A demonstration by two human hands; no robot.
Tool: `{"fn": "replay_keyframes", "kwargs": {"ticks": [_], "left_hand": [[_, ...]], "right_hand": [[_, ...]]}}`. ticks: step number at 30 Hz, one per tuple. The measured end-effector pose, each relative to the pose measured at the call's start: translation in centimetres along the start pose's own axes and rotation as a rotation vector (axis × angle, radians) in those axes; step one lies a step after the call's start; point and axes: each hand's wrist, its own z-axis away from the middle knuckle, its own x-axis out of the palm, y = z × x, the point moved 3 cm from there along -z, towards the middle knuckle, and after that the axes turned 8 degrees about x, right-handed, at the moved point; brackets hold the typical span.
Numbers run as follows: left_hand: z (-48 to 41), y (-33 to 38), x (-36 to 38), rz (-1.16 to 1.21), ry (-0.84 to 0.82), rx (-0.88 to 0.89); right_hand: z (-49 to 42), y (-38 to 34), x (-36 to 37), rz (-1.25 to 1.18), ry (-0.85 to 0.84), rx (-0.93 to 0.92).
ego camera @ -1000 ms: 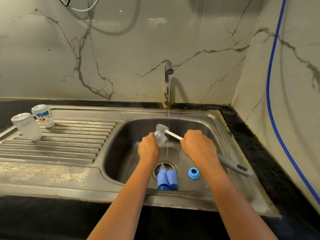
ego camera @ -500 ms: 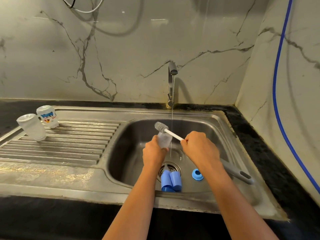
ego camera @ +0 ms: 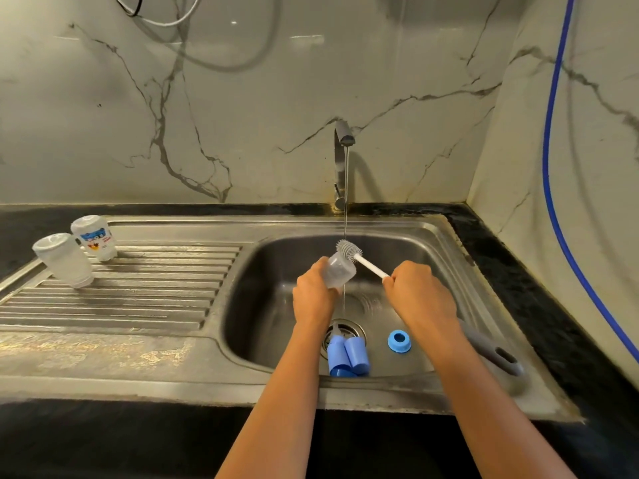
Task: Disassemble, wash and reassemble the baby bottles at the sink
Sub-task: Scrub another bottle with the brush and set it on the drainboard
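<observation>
We see a steel sink (ego camera: 276, 271) set in a black counter (ego camera: 518, 271), with a ribbed drainboard (ego camera: 138, 288) on its left. The walls behind and on the right are pale marble with dark veins. A blue hose (ego camera: 553, 167) runs down the right wall, and a white cable (ego camera: 166, 19) hangs at the top left.

The tap (ego camera: 340, 160) stands at the far edge of the sink and gives a thin stream of water into the basin.

Over the basin, the left hand (ego camera: 313, 299) has its fingers wrapped around a clear bottle (ego camera: 340, 271), which is tilted up and to the right. The right hand (ego camera: 420, 299) is closed around the white stem of a brush (ego camera: 349, 249). The grey bristle head is at the far end of the bottle, under the stream. We cannot tell if it touches the bottle. The grey handle of the brush comes out behind the right wrist, over the right rim of the sink.

On the sink bottom, two blue caps (ego camera: 347, 354) lie side by side, touching, at the near edge of the drain (ego camera: 345, 328). A blue ring (ego camera: 399, 341) lies just right of them.

On the far left of the drainboard two more bottles stand mouth down and tilted: a plain one (ego camera: 64, 259) and a printed one (ego camera: 94, 237).
</observation>
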Motion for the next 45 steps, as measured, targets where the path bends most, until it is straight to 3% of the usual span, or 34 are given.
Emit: {"fn": "replay_keyframes", "kwargs": {"ticks": [7,13,20,27,32,34,40,45], "left_hand": [[-0.1,-1.4,-0.5,0.055,0.099,-0.106],[-0.5,-1.0,0.2,0.111,-0.025,-0.008],[-0.7,-1.9,-0.1,0.176,0.07,-0.087],[-0.7,-1.1,1.0,0.587,-0.097,-0.084],[-0.6,-1.9,0.4,0.974,0.004,-0.421],[-0.8,-2.3,0.1,0.987,0.047,-0.43],[0.1,-0.5,0.6,0.96,-0.344,-0.381],[-0.7,-1.9,0.1,1.099,-0.056,-0.526]], "right_hand": [[1.0,1.2,1.0,-0.041,-0.05,-0.068],[0.1,1.6,1.0,-0.058,0.028,-0.049],[-0.1,1.7,0.9,-0.155,-0.022,-0.083],[-0.2,2.4,0.6,-0.221,0.031,-0.07],[0.0,1.9,1.0,-0.227,-0.078,-0.135],[0.2,1.5,1.4,-0.226,-0.101,-0.155],[-0.4,2.3,0.9,-0.293,0.002,-0.108],[-0.4,1.8,1.4,-0.257,-0.153,-0.117]]}}
